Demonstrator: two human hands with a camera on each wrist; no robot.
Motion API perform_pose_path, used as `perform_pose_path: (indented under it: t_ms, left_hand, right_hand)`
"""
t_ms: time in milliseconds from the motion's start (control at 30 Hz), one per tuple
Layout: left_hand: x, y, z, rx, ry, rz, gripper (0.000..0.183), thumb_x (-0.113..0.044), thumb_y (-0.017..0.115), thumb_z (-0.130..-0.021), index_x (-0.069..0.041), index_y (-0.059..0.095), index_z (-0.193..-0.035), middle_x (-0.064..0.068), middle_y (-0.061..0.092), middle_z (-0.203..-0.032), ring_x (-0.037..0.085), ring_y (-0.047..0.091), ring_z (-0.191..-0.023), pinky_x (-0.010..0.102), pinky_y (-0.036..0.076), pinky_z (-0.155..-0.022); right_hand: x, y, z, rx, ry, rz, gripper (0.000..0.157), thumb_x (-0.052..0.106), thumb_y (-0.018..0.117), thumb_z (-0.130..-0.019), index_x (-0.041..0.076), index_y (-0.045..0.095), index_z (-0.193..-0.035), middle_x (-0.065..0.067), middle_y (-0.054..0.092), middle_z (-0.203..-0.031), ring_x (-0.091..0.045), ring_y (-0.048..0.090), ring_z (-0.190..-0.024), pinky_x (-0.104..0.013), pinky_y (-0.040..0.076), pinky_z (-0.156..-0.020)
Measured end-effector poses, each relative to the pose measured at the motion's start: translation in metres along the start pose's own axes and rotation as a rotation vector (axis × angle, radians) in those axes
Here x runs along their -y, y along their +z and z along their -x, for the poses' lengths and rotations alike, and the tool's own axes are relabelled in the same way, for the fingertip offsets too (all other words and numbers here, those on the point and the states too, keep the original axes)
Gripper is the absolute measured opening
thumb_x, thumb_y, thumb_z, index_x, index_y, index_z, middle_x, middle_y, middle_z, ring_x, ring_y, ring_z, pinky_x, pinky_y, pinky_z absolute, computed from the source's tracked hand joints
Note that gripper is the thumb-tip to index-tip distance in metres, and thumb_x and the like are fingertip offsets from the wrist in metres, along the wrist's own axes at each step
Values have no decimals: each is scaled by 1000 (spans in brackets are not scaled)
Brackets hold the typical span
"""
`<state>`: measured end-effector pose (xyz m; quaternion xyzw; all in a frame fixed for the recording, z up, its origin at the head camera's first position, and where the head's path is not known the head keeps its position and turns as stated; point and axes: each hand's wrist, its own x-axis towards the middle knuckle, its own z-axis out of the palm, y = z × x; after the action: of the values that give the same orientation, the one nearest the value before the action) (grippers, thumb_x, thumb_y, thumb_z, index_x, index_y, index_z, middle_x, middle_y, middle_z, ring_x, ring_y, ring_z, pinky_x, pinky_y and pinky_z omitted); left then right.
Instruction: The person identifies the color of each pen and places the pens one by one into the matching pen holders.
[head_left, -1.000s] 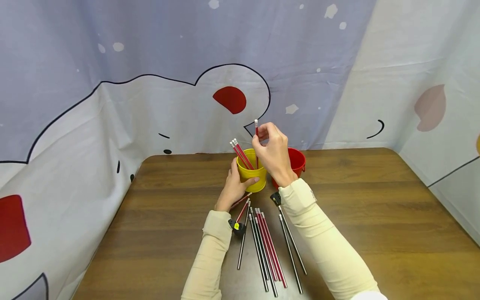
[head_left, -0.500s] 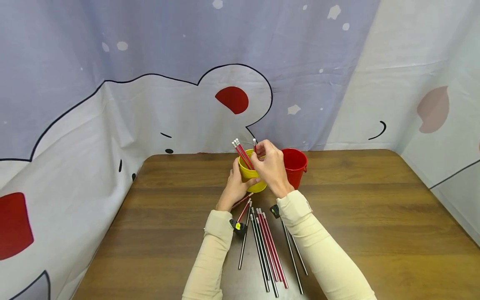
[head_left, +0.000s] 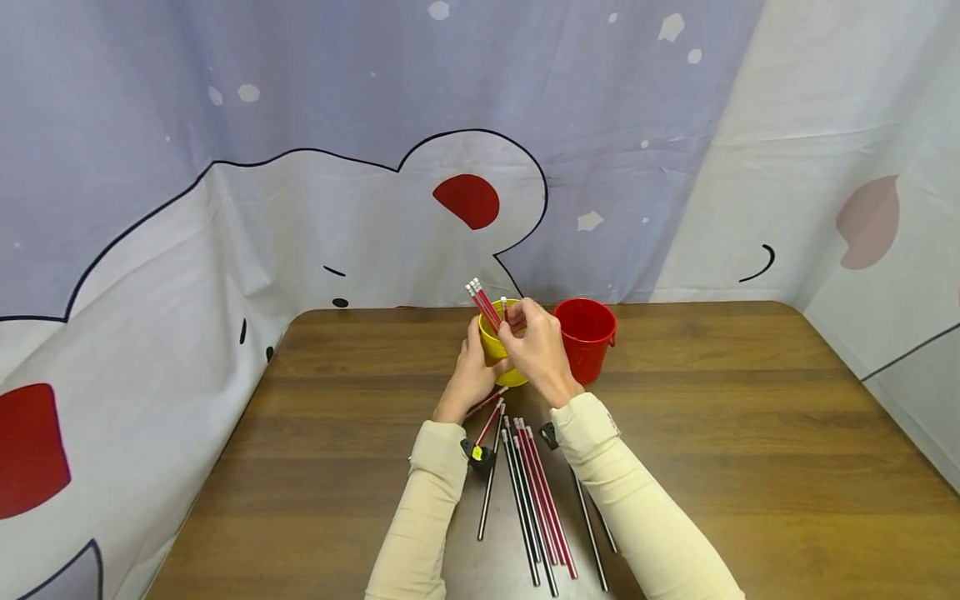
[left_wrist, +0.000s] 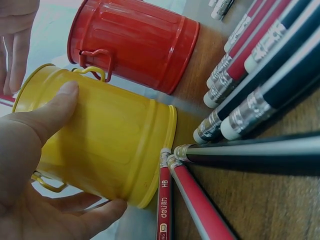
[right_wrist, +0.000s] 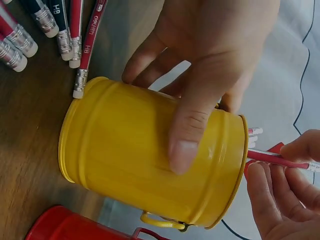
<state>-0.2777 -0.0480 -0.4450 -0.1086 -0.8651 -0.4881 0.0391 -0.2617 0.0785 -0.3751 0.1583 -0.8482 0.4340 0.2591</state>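
As only wrist-cams show, bucket handles [right_wrist: 162,223], yellow

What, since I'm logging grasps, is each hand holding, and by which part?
The left hand grips the yellow bucket around its side; the right hand pinches a red pencil near its eraser end.

Left bucket [right_wrist: 125,142] and right bucket [head_left: 587,343] stand side by side near the far edge of the table [head_left: 735,433], curtain [head_left: 337,217] behind. Several pencils [head_left: 484,305] lean in the former, with the left hand [head_left: 469,375] at its left side and the right hand [head_left: 537,343] at its right rim, one pencil [right_wrist: 272,157] reaching inside. Loose pencils [head_left: 537,493] lie in front, mostly between the forearms [head_left: 633,508].
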Motion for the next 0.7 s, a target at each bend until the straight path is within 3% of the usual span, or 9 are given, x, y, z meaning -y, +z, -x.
perform_pose_path:
  t_ms: [367, 700]
  left_hand:
    - [-1, -1, 0, -5, -28, 3, 94, -46, 67, -78, -24, 5, -146, 19, 37, -134, 33, 39, -122, 50, 34, -101]
    - [-1, 3, 2, -2, -60, 28, 97, -50, 66, -77, -27, 3, -146, 15, 33, -137, 34, 37, -126, 54, 31, -102]
  right_hand:
    - [-7, -5, 12, -27, 45, -129, 12, 7, 64, -80, -1, 58, -86, -10, 59, -84, -22, 60, -76, -32, 55, -70]
    - [-16, -18, 38, -61, 104, -155, 6, 6, 62, -81, 2, 60, -85, -8, 62, -81, -18, 61, -70, -30, 55, -68]
